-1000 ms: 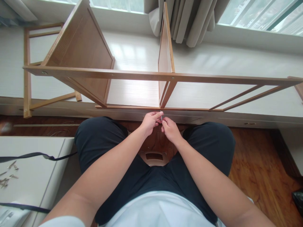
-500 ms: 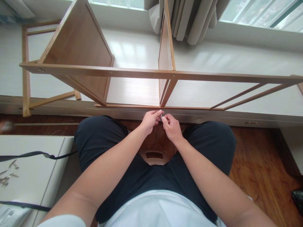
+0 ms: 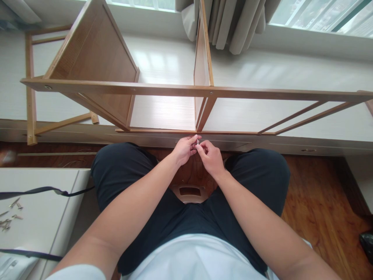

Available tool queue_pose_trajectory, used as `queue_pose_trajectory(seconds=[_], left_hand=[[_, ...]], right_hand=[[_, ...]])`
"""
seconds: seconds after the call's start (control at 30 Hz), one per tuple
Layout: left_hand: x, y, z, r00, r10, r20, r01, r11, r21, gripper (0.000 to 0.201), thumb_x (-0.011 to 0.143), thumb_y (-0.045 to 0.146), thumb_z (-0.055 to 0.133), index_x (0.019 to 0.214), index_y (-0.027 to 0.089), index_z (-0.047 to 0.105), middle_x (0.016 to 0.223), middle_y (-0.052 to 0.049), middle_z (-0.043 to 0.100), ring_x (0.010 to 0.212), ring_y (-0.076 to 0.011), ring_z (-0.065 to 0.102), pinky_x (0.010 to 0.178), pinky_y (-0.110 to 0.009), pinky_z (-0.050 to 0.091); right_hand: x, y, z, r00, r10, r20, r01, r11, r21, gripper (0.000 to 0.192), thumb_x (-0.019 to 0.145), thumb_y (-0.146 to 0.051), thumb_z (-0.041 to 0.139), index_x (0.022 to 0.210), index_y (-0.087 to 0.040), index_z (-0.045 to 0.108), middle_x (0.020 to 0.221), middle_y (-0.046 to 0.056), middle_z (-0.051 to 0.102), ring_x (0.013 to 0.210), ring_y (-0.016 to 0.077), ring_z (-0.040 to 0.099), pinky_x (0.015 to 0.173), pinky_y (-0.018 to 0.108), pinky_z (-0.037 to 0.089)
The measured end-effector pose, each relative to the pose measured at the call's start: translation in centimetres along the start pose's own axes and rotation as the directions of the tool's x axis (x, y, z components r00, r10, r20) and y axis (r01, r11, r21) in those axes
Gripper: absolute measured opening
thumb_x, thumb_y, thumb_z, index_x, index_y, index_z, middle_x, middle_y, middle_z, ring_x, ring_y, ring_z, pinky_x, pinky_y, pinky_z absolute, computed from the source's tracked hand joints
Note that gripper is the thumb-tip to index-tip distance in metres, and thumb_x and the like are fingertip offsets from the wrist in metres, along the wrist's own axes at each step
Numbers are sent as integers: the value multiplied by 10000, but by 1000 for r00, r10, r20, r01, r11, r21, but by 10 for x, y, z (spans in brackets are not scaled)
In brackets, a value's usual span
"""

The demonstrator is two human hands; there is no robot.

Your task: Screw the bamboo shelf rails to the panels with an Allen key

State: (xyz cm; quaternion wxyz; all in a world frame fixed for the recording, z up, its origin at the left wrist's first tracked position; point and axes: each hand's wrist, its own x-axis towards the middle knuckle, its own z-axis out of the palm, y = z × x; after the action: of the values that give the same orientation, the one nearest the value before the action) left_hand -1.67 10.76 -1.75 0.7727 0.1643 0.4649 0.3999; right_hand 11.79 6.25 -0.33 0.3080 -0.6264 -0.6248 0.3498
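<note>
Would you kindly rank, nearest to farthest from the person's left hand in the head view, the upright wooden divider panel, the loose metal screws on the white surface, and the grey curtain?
From the left hand:
1. Upright wooden divider panel, just ahead, above the hands.
2. Grey curtain, farther ahead, at the window.
3. Loose metal screws, far left on the white surface.

floor (image 3: 320,194): dark wood | window (image 3: 305,15): daylit | curtain (image 3: 233,23): grey, perhaps linen

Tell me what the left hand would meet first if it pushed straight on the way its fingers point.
Probably the right hand, touching the left hand at the small metal piece pinched between them.
</note>
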Motion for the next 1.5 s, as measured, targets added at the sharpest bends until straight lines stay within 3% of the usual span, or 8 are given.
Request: queue_pose_trajectory(seconds=[0.4,0.77,1.2,1.5], left_hand=[[1,0,0,999,30,-34,-29,999,23,343,730,387,855,907,123,727,763,9,600,600,-45,537,611,-197,442],[0,1,-1,998,38,-48,-36,998,43,433,645,419,902,904,118,730,722,6,588,577,-36,498,525,-168,354],[-2,2,3,995,53,-79,-46,995,85,473,593,429,922,854,126,669,693,25,560,560,-37,490,533,-181,356],[-4,1,3,995,58,-83,-47,990,137,446,624,444,897,866,120,710,620,19,535,580,-60,502,544,-182,335]], right_hand=[[2,2,0,1000,18,11,-18,1000,19,315,977,-482,537,847,-214,638,719,11,655,623,155,556,647,265,384],[3,7,2,998,62,7,-62,997,36,285,992,-430,457,853,-228,601,726,12,628,641,171,550,627,263,371],[7,13,6,971,140,196,-154,986,62,267,994,-357,405,856,-222,590,580,-37,592,591,152,563,642,259,373],[6,11,5,982,121,145,-134,987,85,351,1015,-434,371,855,-219,597,580,-28,579,581,156,553,624,263,378]])
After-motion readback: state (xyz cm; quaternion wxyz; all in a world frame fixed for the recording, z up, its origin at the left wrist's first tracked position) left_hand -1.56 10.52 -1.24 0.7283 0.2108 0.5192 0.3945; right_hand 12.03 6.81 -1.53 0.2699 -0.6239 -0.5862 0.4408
